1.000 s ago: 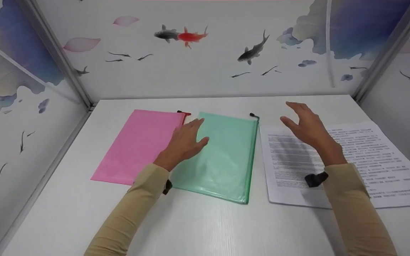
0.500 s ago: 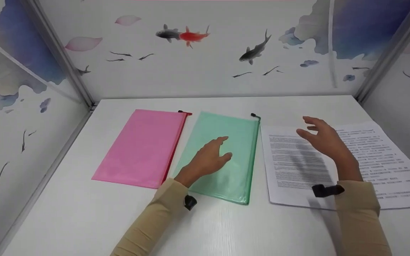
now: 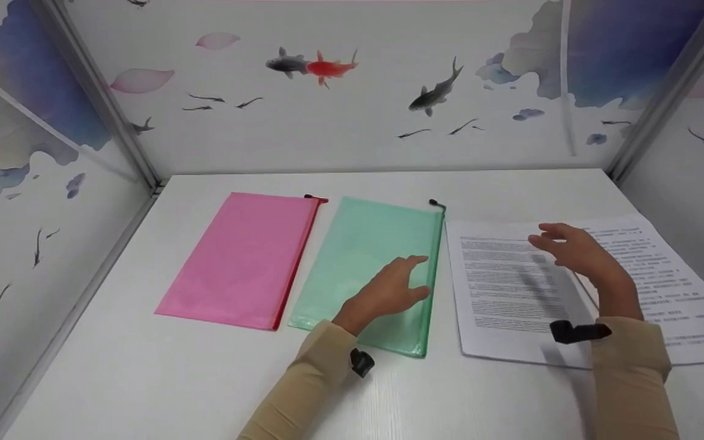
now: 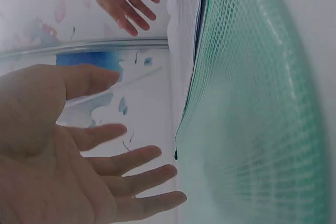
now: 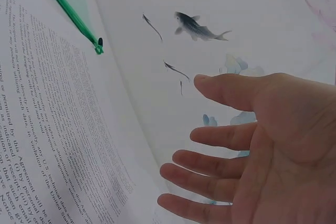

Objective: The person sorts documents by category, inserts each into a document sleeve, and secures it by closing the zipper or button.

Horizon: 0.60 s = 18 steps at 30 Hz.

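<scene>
My left hand (image 3: 388,290) hovers over the green zip folder (image 3: 358,244), fingers spread and holding nothing. In the left wrist view its palm and fingers stand beside the folder's meshed surface (image 4: 247,103). My right hand (image 3: 587,253) is held above the printed sheets (image 3: 505,281), fingers relaxed, nothing in its grasp. The right wrist view has the text page (image 5: 52,129) to the left of that hand, with the green zip pull (image 5: 98,46) at the top. Left of the green folder lies a pink zip folder (image 3: 242,256) with a red zip edge.
The sheets lie in two side-by-side groups, and the right-hand one (image 3: 676,287) is partly hidden by the right arm. White panels (image 3: 376,134) printed with fish and leaves enclose the white table (image 3: 126,366) at the back and sides.
My left hand has moved right and nearer to me, from between the pink and green folders to the green folder's right part. My right hand has shifted right and nearer. Folders and papers stay put.
</scene>
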Tool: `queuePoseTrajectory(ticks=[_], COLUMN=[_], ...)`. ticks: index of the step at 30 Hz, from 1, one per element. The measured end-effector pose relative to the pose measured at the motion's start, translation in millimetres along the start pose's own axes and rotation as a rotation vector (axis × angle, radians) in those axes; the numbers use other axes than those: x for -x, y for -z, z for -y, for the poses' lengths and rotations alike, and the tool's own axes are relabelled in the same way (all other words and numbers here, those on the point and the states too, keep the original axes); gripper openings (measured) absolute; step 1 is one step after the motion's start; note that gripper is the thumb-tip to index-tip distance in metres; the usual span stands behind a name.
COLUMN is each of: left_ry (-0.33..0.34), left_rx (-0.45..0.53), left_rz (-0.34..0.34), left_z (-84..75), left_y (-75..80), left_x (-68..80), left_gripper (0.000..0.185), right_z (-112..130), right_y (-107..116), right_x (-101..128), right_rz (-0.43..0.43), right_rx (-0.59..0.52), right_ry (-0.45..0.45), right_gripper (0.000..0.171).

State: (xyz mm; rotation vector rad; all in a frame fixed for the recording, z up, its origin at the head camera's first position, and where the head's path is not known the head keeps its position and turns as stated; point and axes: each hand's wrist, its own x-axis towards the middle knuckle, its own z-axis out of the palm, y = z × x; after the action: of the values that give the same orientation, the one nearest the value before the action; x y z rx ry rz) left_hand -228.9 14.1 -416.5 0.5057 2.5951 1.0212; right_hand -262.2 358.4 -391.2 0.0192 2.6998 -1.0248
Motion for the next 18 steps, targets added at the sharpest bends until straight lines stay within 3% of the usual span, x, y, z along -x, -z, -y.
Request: queuePoseTrajectory(ticks=[7,12,18], left_ry=[0.002,0.084,0.157], left_rx=[-0.072,-0.184,-0.312], left_rz=[0.001,-0.006,-0.069], left_z=[-9.8,-16.1,-15.8], left_y=[-15.9,-25.8,-35.3], left_x=[-4.2,-7.0,-7.2], left_gripper=[0.057,0.063,0.068], right_z=[-8.5,-12.5,-19.8], right_y=[2.4,1.8,0.8], right_x=[1.8,0.8,2.0], right_rz=[0.046,0.071,0.031], right_rx=[-0.099,-0.145,-0.074], right_ry=[-0.088,-0.155,-0.236], right_gripper=[0.087,0.085,0.086])
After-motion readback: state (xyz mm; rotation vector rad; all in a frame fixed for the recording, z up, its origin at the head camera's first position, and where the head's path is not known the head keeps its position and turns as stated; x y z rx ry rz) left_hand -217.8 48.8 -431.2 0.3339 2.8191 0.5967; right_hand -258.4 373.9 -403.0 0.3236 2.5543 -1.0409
